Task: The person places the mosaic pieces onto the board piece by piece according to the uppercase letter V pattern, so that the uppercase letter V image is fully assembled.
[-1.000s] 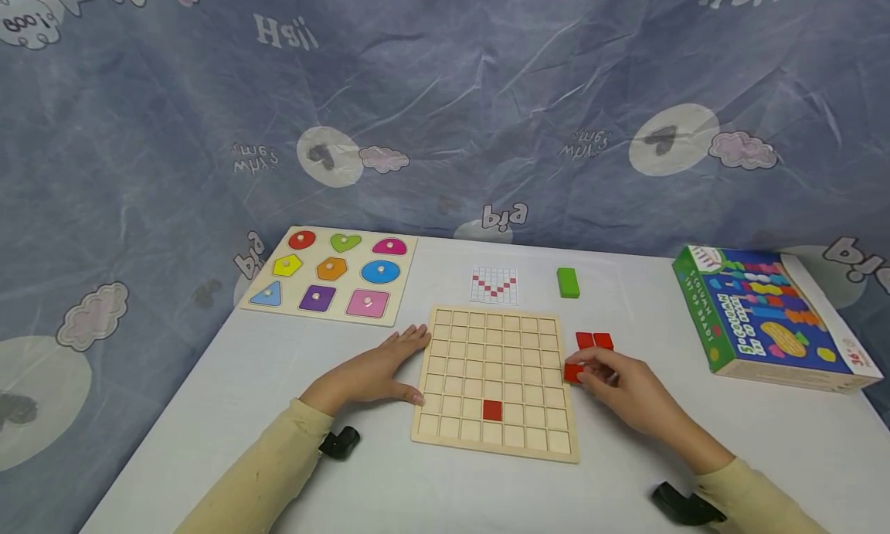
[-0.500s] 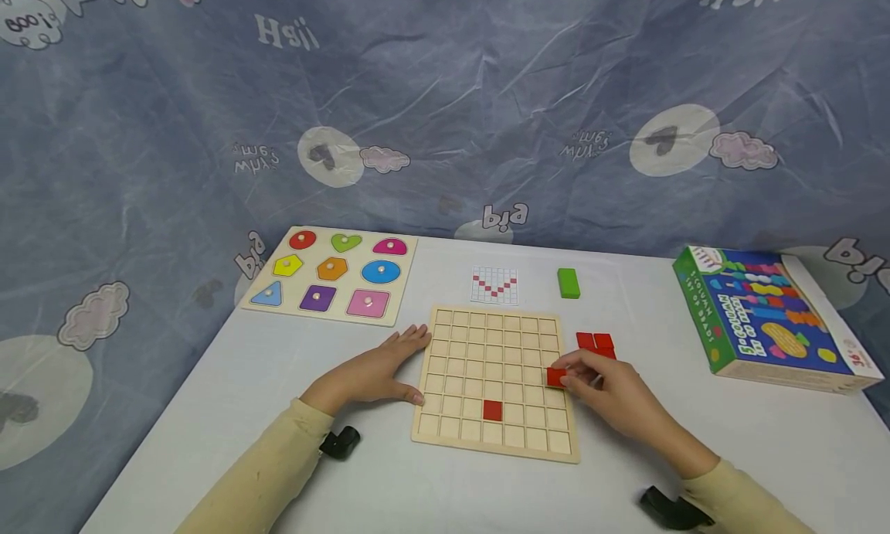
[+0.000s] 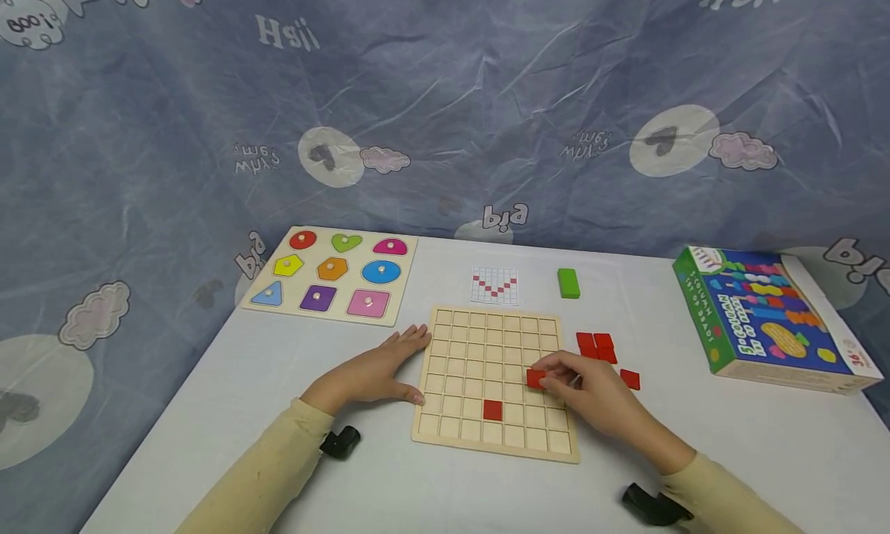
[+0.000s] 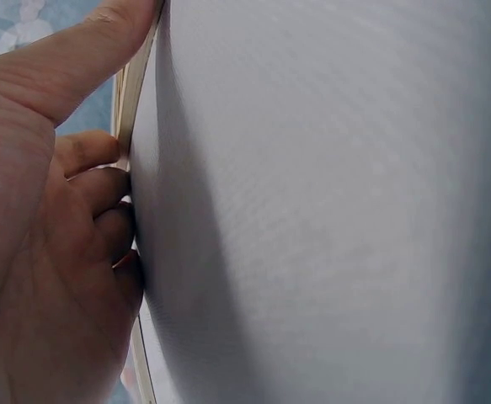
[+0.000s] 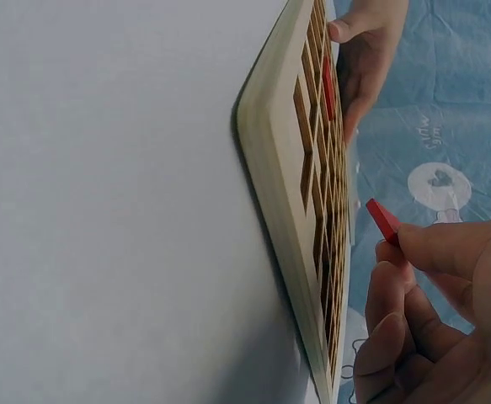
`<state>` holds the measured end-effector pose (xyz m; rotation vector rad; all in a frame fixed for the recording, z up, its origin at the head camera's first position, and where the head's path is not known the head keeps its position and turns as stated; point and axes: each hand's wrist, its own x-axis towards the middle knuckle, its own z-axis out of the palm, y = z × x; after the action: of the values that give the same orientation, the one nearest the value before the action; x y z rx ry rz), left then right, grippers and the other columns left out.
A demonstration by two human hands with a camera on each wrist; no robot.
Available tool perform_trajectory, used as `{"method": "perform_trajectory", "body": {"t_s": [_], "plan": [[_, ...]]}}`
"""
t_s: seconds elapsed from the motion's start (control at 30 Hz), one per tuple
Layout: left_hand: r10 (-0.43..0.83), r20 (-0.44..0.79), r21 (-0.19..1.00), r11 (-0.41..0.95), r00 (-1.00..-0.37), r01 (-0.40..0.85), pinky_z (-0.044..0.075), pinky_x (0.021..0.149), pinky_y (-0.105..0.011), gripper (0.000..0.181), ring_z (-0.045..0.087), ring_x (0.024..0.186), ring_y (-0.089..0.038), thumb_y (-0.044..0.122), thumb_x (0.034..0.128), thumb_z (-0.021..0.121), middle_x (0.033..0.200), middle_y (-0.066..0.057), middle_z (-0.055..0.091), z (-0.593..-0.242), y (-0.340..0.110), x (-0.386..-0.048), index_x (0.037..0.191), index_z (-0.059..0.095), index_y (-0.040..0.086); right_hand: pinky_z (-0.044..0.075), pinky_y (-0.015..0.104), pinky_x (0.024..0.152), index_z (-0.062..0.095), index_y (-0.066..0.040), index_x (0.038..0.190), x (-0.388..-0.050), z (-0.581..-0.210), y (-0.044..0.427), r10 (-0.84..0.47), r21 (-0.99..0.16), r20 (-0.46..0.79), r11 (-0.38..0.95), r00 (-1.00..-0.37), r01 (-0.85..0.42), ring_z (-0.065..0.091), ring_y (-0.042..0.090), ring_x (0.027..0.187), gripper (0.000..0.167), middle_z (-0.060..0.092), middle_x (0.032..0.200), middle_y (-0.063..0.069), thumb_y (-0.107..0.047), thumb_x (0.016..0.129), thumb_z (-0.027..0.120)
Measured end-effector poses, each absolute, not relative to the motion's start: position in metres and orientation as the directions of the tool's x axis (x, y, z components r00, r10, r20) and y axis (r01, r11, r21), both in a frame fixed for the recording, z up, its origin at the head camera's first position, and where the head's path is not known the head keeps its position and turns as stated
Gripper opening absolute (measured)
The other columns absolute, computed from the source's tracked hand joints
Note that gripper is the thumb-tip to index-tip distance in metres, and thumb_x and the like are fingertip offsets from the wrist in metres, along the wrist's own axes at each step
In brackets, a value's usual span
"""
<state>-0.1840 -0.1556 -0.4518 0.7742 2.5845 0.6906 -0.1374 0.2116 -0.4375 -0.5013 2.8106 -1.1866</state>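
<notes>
Currently, right hand (image 3: 596,385) pinches red tile (image 3: 535,379); left hand (image 3: 375,372), spread, touches gridded board (image 3: 494,352) (box (image 3: 779,318) reads "SET OF BEADS").

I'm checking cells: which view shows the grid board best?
The head view: it shows nearly the whole grid board, cells spread out. The right wrist view shows a corner and steeply foreshortened cells; the left wrist view, only edge strips.

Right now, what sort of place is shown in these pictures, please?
Probably a small indoor play area, perhaps set up for recording: a grid board and a shape puzzle lie in front of a printed cloth.
</notes>
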Motion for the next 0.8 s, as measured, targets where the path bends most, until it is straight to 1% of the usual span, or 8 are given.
{"method": "perform_trajectory", "body": {"t_s": [0.13,0.27,0.37,0.5,0.8], "plan": [[0.584,-0.195,0.546,0.732,-0.788,0.408,0.01,0.128,-0.04,0.107,0.007,0.157,-0.021,0.049,0.0783,0.084,0.17,-0.001,0.016,-0.451,-0.155,-0.184,0.162,0.028,0.014,0.052,0.022,0.063,0.074,-0.024,0.109,-0.138,-0.438,0.206,-0.331,-0.712,0.067,0.644,-0.941,-0.278,0.058,0.012,0.073,0.021,0.064,0.083,-0.011,-0.016,0.091,0.079],[0.587,-0.191,0.542,0.731,-0.787,0.414,0.009,0.128,-0.038,0.107,0.007,0.157,-0.02,0.048,0.0785,0.085,0.17,-0.001,0.016,-0.451,-0.155,-0.184,0.162,0.027,0.013,0.053,0.022,0.066,0.074,-0.025,0.108,-0.138,-0.437,0.2,-0.351,-0.723,0.059,0.631,-0.934,-0.283,0.059,0.011,0.076,0.019,0.066,0.085,-0.012,-0.017,0.091,0.078],[0.597,-0.183,0.532,0.728,-0.781,0.432,0.008,0.128,-0.036,0.107,0.007,0.157,-0.02,0.048,0.0791,0.084,0.17,-0.002,0.016,-0.453,-0.156,-0.185,0.162,0.027,0.012,0.053,0.022,0.067,0.074,-0.026,0.108,-0.139,-0.437,0.194,-0.366,-0.723,0.055,0.627,-0.929,-0.29,0.06,0.011,0.077,0.019,0.068,0.086,-0.013,-0.017,0.092,0.078],[0.612,-0.172,0.533,0.717,-0.772,0.45,0.008,0.128,-0.036,0.107,0.007,0.157,-0.021,0.048,0.0797,0.083,0.17,-0.004,0.016,-0.454,-0.157,-0.187,0.162,0.026,0.01,0.053,0.023,0.068,0.074,-0.028,0.109,-0.14,-0.437,0.186,-0.384,-0.715,0.052,0.63,-0.922,-0.302,0.06,0.009,0.076,0.021,0.068,0.086,-0.015,-0.017,0.091,0.078],[0.609,-0.171,0.537,0.717,-0.775,0.445,0.008,0.128,-0.036,0.107,0.008,0.157,-0.021,0.048,0.0788,0.084,0.17,-0.004,0.017,-0.454,-0.157,-0.187,0.162,0.027,0.01,0.054,0.023,0.068,0.075,-0.026,0.107,-0.143,-0.44,0.172,-0.424,-0.707,0.075,0.616,-0.903,-0.348,0.061,0.006,0.074,0.018,0.066,0.084,-0.015,-0.016,0.092,0.076]]}}
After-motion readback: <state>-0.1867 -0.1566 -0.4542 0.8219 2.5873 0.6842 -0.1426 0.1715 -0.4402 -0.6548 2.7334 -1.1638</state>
